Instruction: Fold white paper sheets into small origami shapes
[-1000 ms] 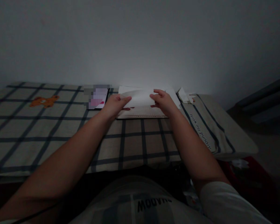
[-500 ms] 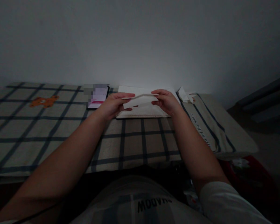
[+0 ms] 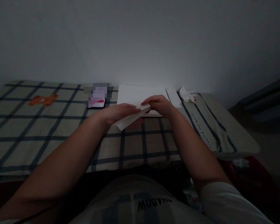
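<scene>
Both hands hold one folded white sheet of paper [image 3: 128,119] just above the checked cloth. My left hand [image 3: 118,112] lies along the top of the sheet with fingers closed on it. My right hand [image 3: 159,105] pinches the sheet's right end. Behind the hands lies a white notebook [image 3: 135,93] with a pale lower edge showing under my right hand.
A checked cloth [image 3: 49,130] with an orange bear print [image 3: 43,100] covers the surface. A phone [image 3: 98,99] with a lit screen lies left of the notebook. Small folded papers [image 3: 185,94] sit at the right, by a grey striped cloth with lettering [image 3: 207,124]. A white wall stands behind.
The hands have brought the paper nearer and lower, off the notebook. The sheet now looks flatter and tilted down to the left, and the notebook page behind is uncovered.
</scene>
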`<state>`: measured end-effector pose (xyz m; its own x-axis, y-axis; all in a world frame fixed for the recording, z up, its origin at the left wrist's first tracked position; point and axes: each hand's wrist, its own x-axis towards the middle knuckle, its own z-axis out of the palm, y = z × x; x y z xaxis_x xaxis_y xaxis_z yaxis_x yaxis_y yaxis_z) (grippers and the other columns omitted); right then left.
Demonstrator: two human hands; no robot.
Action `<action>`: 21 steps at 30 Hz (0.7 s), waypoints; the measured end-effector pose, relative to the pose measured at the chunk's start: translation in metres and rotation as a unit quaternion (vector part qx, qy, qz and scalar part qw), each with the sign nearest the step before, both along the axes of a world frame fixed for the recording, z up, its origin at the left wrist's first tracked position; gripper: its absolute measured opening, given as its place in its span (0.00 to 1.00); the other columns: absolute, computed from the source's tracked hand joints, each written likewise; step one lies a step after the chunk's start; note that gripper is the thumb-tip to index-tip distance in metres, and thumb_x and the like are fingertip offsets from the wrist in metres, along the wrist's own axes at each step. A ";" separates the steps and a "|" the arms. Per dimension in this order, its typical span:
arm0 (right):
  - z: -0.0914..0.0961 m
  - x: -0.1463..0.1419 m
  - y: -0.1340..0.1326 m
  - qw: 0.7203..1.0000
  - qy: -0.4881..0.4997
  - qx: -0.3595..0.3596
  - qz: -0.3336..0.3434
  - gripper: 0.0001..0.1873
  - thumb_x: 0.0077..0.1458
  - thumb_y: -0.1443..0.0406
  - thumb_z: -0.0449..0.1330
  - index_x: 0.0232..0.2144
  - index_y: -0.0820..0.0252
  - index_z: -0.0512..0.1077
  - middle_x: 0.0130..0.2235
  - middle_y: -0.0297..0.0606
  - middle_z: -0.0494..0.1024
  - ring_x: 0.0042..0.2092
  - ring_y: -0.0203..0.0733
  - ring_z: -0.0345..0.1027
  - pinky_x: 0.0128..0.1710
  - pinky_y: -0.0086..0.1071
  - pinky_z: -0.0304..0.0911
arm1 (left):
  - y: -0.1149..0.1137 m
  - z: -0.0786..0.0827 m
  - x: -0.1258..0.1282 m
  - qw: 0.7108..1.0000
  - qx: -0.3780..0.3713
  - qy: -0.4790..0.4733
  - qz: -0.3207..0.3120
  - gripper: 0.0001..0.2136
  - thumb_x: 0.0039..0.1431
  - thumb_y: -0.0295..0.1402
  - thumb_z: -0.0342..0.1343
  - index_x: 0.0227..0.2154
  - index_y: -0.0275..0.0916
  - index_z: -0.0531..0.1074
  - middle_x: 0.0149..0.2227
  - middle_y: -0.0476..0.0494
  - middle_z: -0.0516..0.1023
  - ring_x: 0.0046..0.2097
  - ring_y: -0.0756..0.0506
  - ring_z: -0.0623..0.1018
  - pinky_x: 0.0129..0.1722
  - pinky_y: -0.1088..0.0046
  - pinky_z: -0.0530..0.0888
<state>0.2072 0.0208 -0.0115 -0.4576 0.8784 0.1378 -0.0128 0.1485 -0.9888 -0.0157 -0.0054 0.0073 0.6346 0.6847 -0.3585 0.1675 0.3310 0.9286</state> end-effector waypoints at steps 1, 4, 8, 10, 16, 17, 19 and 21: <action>0.000 0.000 -0.001 1.000 -0.002 0.003 0.000 0.08 0.51 0.65 0.63 0.33 0.61 0.81 0.27 0.34 0.79 0.29 0.35 0.74 0.33 0.33 0.73 | -0.001 -0.001 0.001 1.000 0.011 0.009 0.006 0.16 0.52 0.46 0.63 0.39 0.42 0.80 0.35 0.39 0.84 0.29 0.41 0.82 0.27 0.69 0.74; 0.002 -0.001 -0.001 0.999 0.025 -0.004 -0.034 0.13 0.54 0.61 0.64 0.41 0.60 0.80 0.30 0.34 0.80 0.28 0.35 0.73 0.33 0.33 0.72 | -0.002 -0.004 0.005 0.997 0.051 0.014 0.050 0.13 0.51 0.43 0.66 0.33 0.41 0.78 0.30 0.42 0.82 0.24 0.46 0.77 0.23 0.74 0.71; 0.003 -0.005 0.001 0.990 0.082 -0.044 -0.106 0.17 0.54 0.55 0.66 0.40 0.61 0.77 0.27 0.33 0.78 0.26 0.33 0.71 0.29 0.30 0.69 | 0.000 -0.006 0.009 0.989 0.111 -0.003 0.097 0.12 0.56 0.44 0.63 0.31 0.39 0.76 0.25 0.45 0.78 0.22 0.49 0.74 0.19 0.76 0.66; 0.003 -0.008 0.000 0.990 0.080 -0.055 -0.107 0.18 0.52 0.51 0.67 0.31 0.61 0.76 0.27 0.34 0.77 0.26 0.33 0.70 0.29 0.30 0.69 | 0.000 -0.007 0.011 0.985 0.128 -0.003 0.116 0.13 0.59 0.44 0.60 0.31 0.39 0.75 0.24 0.46 0.76 0.21 0.50 0.72 0.18 0.77 0.64; 0.003 -0.014 -0.004 0.991 0.056 -0.037 -0.118 0.17 0.47 0.53 0.70 0.26 0.61 0.76 0.26 0.34 0.77 0.27 0.31 0.67 0.31 0.28 0.68 | -0.002 -0.011 0.020 0.981 0.141 -0.013 0.136 0.08 0.62 0.38 0.58 0.32 0.39 0.73 0.24 0.50 0.75 0.22 0.53 0.73 0.20 0.80 0.66; 0.002 -0.014 -0.004 0.990 0.055 -0.035 -0.123 0.16 0.47 0.54 0.70 0.26 0.61 0.76 0.26 0.34 0.77 0.27 0.31 0.67 0.31 0.28 0.68 | -0.002 -0.011 0.021 0.981 0.141 -0.010 0.137 0.07 0.62 0.37 0.58 0.32 0.39 0.72 0.25 0.50 0.75 0.22 0.53 0.73 0.21 0.80 0.67; 0.001 -0.015 -0.004 0.990 0.052 -0.033 -0.131 0.14 0.48 0.56 0.69 0.26 0.61 0.76 0.26 0.34 0.77 0.27 0.31 0.67 0.31 0.29 0.68 | -0.004 -0.011 0.023 0.979 0.142 0.001 0.144 0.06 0.63 0.35 0.57 0.33 0.39 0.72 0.25 0.50 0.76 0.23 0.53 0.73 0.23 0.80 0.68; 0.000 -0.015 -0.003 0.989 0.049 -0.031 -0.134 0.12 0.48 0.57 0.69 0.27 0.61 0.76 0.26 0.34 0.77 0.27 0.31 0.67 0.32 0.29 0.68 | -0.005 -0.012 0.025 0.977 0.150 0.013 0.152 0.03 0.62 0.32 0.56 0.35 0.39 0.72 0.25 0.51 0.76 0.23 0.53 0.74 0.25 0.79 0.70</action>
<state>0.1924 0.0177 -0.0116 -0.1934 0.9747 0.1123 -0.0779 0.0989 -0.9921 0.0092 -0.0100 -0.0042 0.3799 0.9164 -0.1261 0.1280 0.0829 0.9883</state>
